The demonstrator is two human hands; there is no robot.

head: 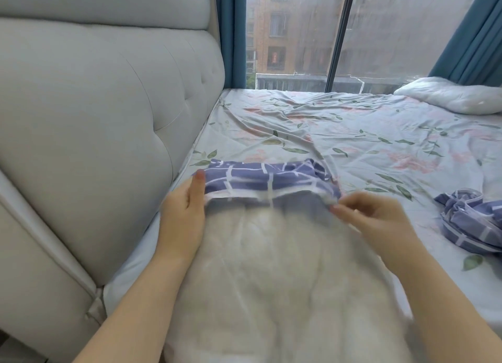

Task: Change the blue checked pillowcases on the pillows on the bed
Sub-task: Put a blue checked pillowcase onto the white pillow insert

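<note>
A white pillow (282,275) lies lengthwise in front of me on the bed. A blue checked pillowcase (269,180) is bunched over its far end only. My left hand (184,216) grips the left edge of the pillowcase opening, thumb on top. My right hand (372,216) pinches the right edge of the same opening with curled fingers. Both hands and the pillow are blurred. A second blue checked pillowcase (470,221) lies crumpled on the sheet at the right. Another bare white pillow (451,96) rests at the far right of the bed.
The floral bed sheet (326,129) is wrinkled across the mattress. A padded grey headboard (95,118) rises along the left. A large window (380,36) with blue curtains (472,42) stands behind the bed.
</note>
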